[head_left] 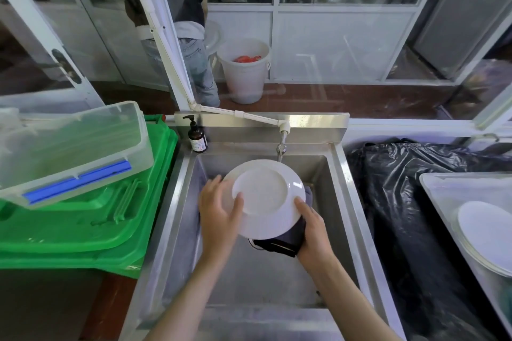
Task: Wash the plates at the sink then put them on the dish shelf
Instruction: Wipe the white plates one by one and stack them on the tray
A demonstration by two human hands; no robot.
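A white plate (263, 196) is held over the steel sink (343, 174), its underside facing me, just below the tap (282, 147). My left hand (219, 210) grips the plate's left rim, thumb across its base. On the lower right rim, my right hand (313, 232) presses a dark cloth (279, 243) against the plate; most of the cloth is hidden behind it. More white plates (487, 232) lie stacked in a clear tray (432, 183) at the far right.
A brown soap pump bottle (197, 137) stands at the sink's back left corner. Left of the sink a clear lidded box (69, 152) rests on green crates (97, 219). A black bin bag (410, 202) sits right of the sink. Behind the glass stand a person (191, 36) and a white bucket (245, 72).
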